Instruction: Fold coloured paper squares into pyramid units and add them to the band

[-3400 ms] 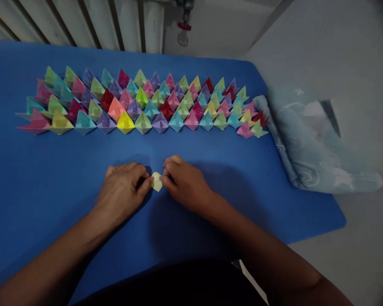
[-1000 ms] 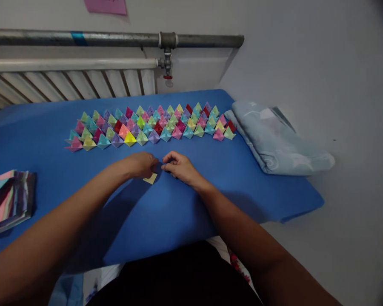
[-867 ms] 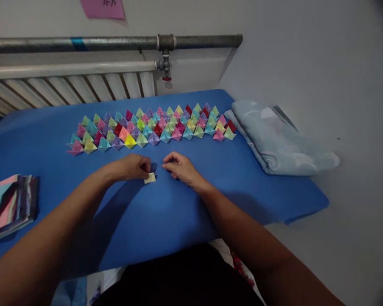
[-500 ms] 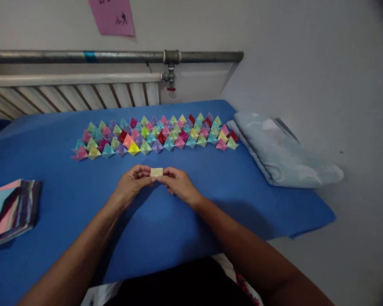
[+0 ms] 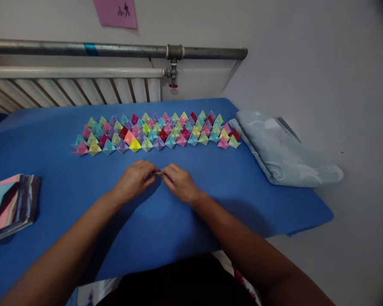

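Left hand (image 5: 135, 178) gripping one end of the small pale paper (image 5: 156, 174), right hand (image 5: 180, 183) gripping the other; fingertips close together, so only a thin edge shows and I can't read the fold lines; paper is between the hands, roughly edge-on, over the blue surface (image 5: 60, 178); can't tell if it touches; looks like a folding step to me; I'd square edges and corners first, hold one hand as anchor, then run the other thumb along the crease with even pressure; piece is tiny, so pinch lightly, else layers could skew or corners crumple; tilting the face up would help check alignment; just beyond the hands, rows of folded paper shapes (image 5: 163, 135) sit packed together, so keep knuckles off them; stack of coloured sheets (image 5: 11, 204) well off to the left; folded blanket (image 5: 290, 155) past the rows' right end.
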### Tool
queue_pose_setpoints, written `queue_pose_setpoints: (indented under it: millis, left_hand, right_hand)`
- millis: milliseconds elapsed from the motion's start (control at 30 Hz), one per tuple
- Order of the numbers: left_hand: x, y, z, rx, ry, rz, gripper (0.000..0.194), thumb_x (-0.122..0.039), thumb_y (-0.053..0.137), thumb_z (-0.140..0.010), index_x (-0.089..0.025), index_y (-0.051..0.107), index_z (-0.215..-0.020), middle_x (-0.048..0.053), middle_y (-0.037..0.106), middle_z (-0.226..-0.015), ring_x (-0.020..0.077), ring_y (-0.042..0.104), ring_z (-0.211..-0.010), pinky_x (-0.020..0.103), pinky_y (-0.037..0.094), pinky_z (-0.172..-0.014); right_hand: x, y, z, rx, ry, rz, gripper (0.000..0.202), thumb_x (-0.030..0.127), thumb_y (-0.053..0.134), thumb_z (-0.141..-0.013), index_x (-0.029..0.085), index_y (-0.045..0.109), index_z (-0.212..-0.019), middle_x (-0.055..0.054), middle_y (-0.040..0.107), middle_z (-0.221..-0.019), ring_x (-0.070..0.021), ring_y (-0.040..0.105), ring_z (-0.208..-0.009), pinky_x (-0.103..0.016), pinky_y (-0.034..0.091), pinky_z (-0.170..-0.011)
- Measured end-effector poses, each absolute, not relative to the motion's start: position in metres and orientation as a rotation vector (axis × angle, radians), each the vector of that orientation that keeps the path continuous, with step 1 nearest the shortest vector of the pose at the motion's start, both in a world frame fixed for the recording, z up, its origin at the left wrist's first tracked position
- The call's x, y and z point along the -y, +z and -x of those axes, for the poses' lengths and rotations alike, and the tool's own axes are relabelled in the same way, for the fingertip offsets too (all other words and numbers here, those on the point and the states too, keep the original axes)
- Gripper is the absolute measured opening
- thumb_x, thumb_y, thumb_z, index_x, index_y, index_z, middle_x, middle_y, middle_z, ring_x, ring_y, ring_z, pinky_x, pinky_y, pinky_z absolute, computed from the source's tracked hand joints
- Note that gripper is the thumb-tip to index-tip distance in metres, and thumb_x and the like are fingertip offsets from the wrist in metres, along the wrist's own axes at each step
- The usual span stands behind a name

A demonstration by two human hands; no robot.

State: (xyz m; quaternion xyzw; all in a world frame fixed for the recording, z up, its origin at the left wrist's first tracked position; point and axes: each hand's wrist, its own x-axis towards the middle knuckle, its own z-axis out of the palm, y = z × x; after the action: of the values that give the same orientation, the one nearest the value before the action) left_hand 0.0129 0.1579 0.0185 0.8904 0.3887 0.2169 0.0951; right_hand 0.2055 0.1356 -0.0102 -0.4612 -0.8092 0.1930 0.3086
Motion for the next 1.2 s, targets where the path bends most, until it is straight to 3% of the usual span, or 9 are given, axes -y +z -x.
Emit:
queue_pose_setpoints:
  millis: [100, 267, 400, 500, 1000, 1200]
  left_hand:
    - [-0.153, 0.009, -0.016, -1.172, 0.684, -2.777, 0.022, -0.022, 0.047, -0.094, -0.017, 0.066, -0.082, 0.008, 0.07, -0.084, 0.0223, 0.06, -0.081, 0.038, 0.044, -0.077]
    - [-0.136, -0.006, -0.014, -1.127, 0.718, -3.063, 0.028, -0.019, 0.044, -0.099, -0.017, 0.065, -0.081, 0.009, 0.071, -0.085, 0.0216, 0.059, -0.076, 0.037, 0.042, -0.071]
    - [-0.126, -0.011, -0.007, -1.103, 0.771, -3.028, 0.018, -0.018, 0.049, -0.097, -0.015, 0.067, -0.098, 0.008, 0.073, -0.096, 0.0221, 0.062, -0.083, 0.037, 0.044, -0.075]
    - [-0.124, -0.012, -0.005, -1.124, 0.793, -2.95, 0.017, -0.02, 0.051, -0.097, -0.015, 0.066, -0.104, 0.008, 0.074, -0.098, 0.0217, 0.064, -0.084, 0.038, 0.044, -0.078]
    - [-0.123, -0.01, -0.011, -1.362, 0.719, -2.648, 0.024, -0.029, 0.049, -0.099, -0.02, 0.071, -0.096, 0.007, 0.072, -0.095, 0.022, 0.061, -0.085, 0.037, 0.04, -0.075]
    - [-0.127, -0.005, -0.014, -1.477, 0.622, -2.386, 0.026, -0.032, 0.049, -0.097, -0.022, 0.07, -0.085, 0.002, 0.069, -0.082, 0.0199, 0.059, -0.08, 0.037, 0.037, -0.075]
  right_hand:
    - [-0.138, -0.012, -0.207, 2.301, 0.271, 1.234, 0.018, 0.013, 0.049, -0.095, 0.018, 0.066, -0.098, -0.006, 0.062, -0.097, -0.0156, 0.056, -0.09, -0.025, 0.043, -0.08]
    - [-0.132, -0.016, -0.208, 2.481, 0.1, 1.202, 0.021, 0.016, 0.048, -0.097, 0.02, 0.068, -0.102, -0.007, 0.065, -0.097, -0.0188, 0.054, -0.086, -0.029, 0.043, -0.075]
    - [-0.128, -0.017, -0.214, 2.48, 0.175, 1.137, 0.024, 0.015, 0.054, -0.093, 0.016, 0.065, -0.114, -0.011, 0.066, -0.109, -0.022, 0.054, -0.091, -0.034, 0.044, -0.084]
    - [-0.128, -0.016, -0.218, 2.459, 0.256, 1.095, 0.022, 0.016, 0.056, -0.092, 0.014, 0.065, -0.112, -0.012, 0.066, -0.108, -0.022, 0.054, -0.092, -0.035, 0.044, -0.087]
    - [-0.13, -0.009, -0.211, 2.345, 0.397, 1.278, 0.021, 0.023, 0.05, -0.099, 0.016, 0.069, -0.092, -0.008, 0.068, -0.096, -0.0185, 0.057, -0.09, -0.031, 0.043, -0.084]
    - [-0.134, -0.002, -0.21, 2.333, 0.534, 1.39, 0.014, 0.023, 0.055, -0.097, 0.017, 0.067, -0.093, -0.006, 0.068, -0.099, -0.0181, 0.057, -0.093, -0.03, 0.044, -0.084]
